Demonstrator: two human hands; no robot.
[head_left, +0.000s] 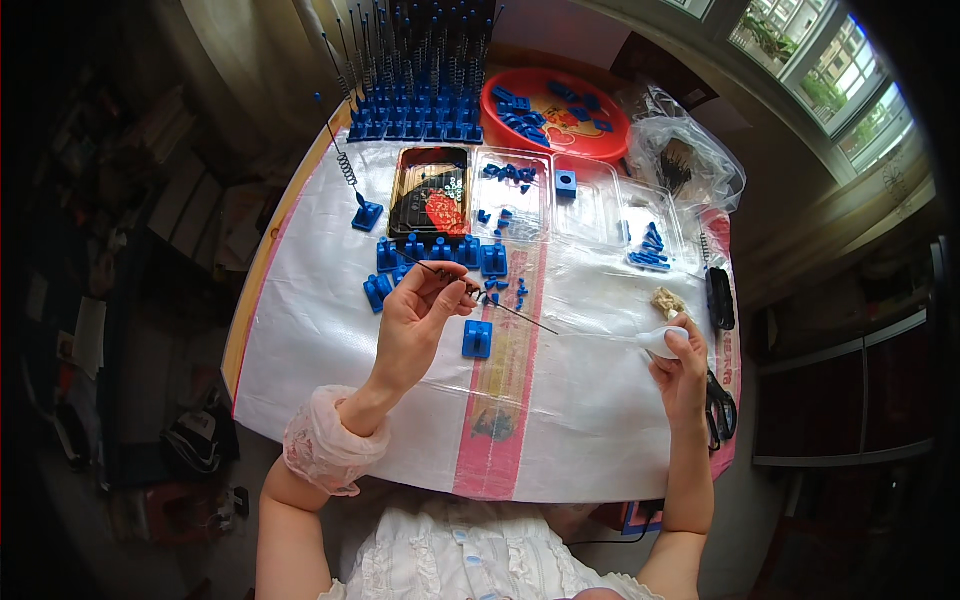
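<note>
My left hand [422, 312] is raised over the table and pinches a thin black metal rod [500, 304] that slants down to the right, with a small spring near my fingertips. A blue plastic base block [477, 339] lies just below the rod. My right hand [680, 362] rests near the table's right side and grips a small white bottle [662, 341]. Several blue blocks [430, 252] lie in a loose group beyond my left hand.
White plastic sheet [330, 330] covers the table. At the back stand rows of blue bases with upright rods and springs [415, 90], a red tray [600, 135] of blue parts, clear trays [590, 205], a dark tray [408, 195], a plastic bag [690, 160]. Black scissors [718, 405] lie right.
</note>
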